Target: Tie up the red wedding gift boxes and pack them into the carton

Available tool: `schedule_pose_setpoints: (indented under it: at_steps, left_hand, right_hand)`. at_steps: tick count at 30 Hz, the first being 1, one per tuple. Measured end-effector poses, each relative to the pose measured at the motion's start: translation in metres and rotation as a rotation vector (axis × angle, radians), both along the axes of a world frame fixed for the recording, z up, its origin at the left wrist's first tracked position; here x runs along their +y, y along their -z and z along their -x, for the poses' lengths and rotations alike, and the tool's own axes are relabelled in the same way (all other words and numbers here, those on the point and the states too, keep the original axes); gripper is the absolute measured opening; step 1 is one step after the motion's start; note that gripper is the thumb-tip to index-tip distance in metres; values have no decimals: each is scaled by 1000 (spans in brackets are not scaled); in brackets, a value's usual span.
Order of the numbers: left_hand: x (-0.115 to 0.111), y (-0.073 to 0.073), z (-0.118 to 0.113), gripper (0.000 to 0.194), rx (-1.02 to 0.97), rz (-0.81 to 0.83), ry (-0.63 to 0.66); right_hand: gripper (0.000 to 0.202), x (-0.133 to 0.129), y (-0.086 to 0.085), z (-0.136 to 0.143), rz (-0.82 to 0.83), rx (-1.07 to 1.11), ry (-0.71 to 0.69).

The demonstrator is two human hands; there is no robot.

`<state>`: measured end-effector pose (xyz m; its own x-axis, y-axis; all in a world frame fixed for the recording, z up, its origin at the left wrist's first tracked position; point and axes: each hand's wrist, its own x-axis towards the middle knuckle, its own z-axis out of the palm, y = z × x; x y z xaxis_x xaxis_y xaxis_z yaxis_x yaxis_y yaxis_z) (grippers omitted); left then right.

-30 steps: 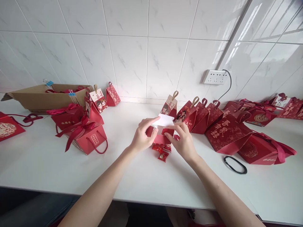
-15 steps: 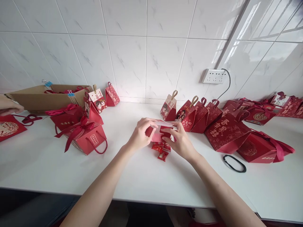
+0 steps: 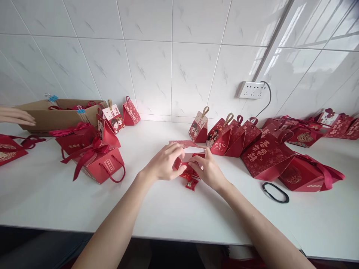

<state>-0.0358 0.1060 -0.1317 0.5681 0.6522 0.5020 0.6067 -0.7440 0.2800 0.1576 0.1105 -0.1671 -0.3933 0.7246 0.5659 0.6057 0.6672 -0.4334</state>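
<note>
Apparently to steady it, I see the left hand (image 3: 167, 161) gripping the small red box (image 3: 192, 150) at its left and the right hand (image 3: 208, 168) pinching its right edge, mid-scene above the white table (image 3: 159, 213). Red packets (image 3: 192, 184) lie just nearer, seemingly for easy reach.

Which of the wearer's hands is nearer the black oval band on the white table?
Right. The right hand, on the open red paper box, is left of and beyond the band; the left hand, on the box's left side, is farther left.
</note>
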Motion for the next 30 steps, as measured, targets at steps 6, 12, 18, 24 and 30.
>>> schedule_pose_setpoints:
  at_steps: [6,12,18,24,30]
  left_hand:
    - [-3,-11,9,32,-89,229,91]
    - [-1,-13,12,35,-170,260,60]
    - [3,-3,4,16,-217,130,-52]
    - [6,6,-5,14,-186,-37,-98]
    - [6,12,-10,25,-177,-236,-47]
  right_hand:
    - [16,-2,-5,-3,-7,34,10]
    - [16,-1,-5,-5,-36,21,20]
    - [13,-1,-7,-5,-83,2,5]
    - [14,-1,-8,-5,-70,6,4]
    - [13,0,-6,-8,-95,38,17]
